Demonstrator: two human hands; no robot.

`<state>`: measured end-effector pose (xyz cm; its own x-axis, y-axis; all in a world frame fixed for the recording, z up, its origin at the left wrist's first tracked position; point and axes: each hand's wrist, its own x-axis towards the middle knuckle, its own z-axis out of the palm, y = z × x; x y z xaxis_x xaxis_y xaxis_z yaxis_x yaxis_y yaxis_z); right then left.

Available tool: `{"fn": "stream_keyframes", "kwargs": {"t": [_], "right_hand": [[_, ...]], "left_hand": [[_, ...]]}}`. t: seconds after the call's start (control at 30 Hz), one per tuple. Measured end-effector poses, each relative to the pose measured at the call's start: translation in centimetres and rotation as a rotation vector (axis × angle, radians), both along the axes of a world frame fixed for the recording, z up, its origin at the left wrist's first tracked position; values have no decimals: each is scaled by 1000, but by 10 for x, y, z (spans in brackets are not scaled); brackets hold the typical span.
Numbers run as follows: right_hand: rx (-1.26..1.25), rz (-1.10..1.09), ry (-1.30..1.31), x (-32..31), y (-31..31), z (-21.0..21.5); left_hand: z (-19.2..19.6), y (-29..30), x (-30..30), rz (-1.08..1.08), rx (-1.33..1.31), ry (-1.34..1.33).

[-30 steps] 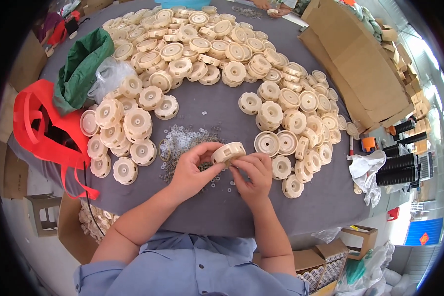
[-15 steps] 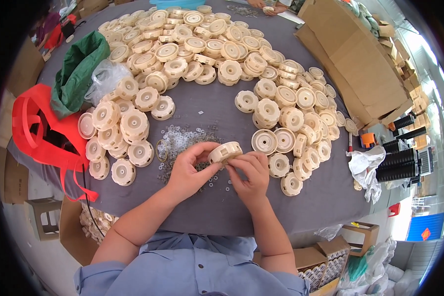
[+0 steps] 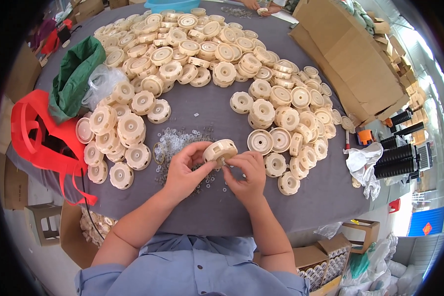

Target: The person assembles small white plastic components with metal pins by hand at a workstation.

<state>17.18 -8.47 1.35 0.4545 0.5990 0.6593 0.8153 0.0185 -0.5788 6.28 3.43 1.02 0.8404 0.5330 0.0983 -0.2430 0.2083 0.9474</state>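
Cream wheel [image 3: 220, 150] pinched between left hand [image 3: 185, 172] and right hand [image 3: 246, 175], above washers [image 3: 175, 143].

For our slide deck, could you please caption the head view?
Both hands, left hand and right hand, hold a cream plastic wheel above small clear washers on a grey table.

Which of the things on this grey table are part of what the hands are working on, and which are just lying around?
In use:
- round cream plastic wheel, held by left hand and right hand
- small clear washers
- cream wheel piles

Lying about:
- green cloth bag
- red strap bag
- flat brown cardboard box
- white rag
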Motion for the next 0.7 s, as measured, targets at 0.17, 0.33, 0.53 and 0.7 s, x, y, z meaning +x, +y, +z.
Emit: {"fn": "stream_keyframes", "kwargs": {"t": [0.17,0.33,0.53,0.7], "right_hand": [[22,-17,-90,0,0,0],[28,-22,-76,-2,0,-1],[26,7,-55,-2,0,-1],[17,40,7,3,-5,-2]], "left_hand": [[0,-1,-1,20,43,22],[-2,-1,0,29,59,7],[1,-1,-2,-19,49,14],[2,0,-2,-52,33,10]]}}
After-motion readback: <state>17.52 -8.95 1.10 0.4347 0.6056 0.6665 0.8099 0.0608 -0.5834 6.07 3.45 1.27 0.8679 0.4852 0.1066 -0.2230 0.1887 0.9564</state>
